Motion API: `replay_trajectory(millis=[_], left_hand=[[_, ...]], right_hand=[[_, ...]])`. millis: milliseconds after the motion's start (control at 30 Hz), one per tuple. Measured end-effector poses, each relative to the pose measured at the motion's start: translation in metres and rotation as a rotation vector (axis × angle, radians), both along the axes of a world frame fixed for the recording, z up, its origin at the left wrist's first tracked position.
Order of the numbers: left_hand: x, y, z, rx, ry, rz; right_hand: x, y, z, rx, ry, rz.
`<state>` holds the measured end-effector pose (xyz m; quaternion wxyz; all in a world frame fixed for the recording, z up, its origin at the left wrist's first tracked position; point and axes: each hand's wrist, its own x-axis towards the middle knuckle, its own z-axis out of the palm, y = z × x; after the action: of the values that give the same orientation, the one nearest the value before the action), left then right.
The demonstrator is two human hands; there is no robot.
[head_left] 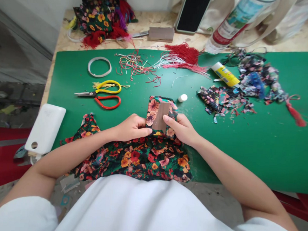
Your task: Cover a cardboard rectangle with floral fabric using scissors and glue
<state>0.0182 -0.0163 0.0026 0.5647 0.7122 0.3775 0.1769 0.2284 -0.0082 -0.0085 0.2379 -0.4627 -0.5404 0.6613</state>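
Brown cardboard piece [159, 120], one, on folded floral fabric [152, 110], between my hands over the green-topped counter [236, 146]; long axis away from me; left hand [134, 128] gripping fabric's left edge; right hand [185, 130], nearer, gripping right edge, thumb on cardboard

I see green mat [273, 148] over wooden tabletop [155, 19], bare wood showing along far side and left edge; on wood I have floral bundle [97, 14] with red fringes, far left, and phone [194, 12] propped up; on mat, left: white ring [89, 66], scissors [90, 94]; middle: cut threads [132, 63], tassel heap [183, 54], small white cap [182, 97]; right: glue stick [226, 75], dark fabric scraps [218, 99], lone red tassel [295, 113]; near edge: rumpled floral cloth [140, 160]
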Motion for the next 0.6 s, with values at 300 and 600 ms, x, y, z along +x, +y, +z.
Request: replay_trajectory(millis=[300,600], left_hand=[[0.0010,-0.0040,-0.0032,-0.163,-0.052,0.091],[0.0014,-0.0030,-0.0075,-0.214,-0.183,0.128]], right_hand=[[0.0002,0.0024,0.0050,0.150,0.021,0.116],[0.0068,0.0029,-0.0014,0.346,-0.003,0.350]])
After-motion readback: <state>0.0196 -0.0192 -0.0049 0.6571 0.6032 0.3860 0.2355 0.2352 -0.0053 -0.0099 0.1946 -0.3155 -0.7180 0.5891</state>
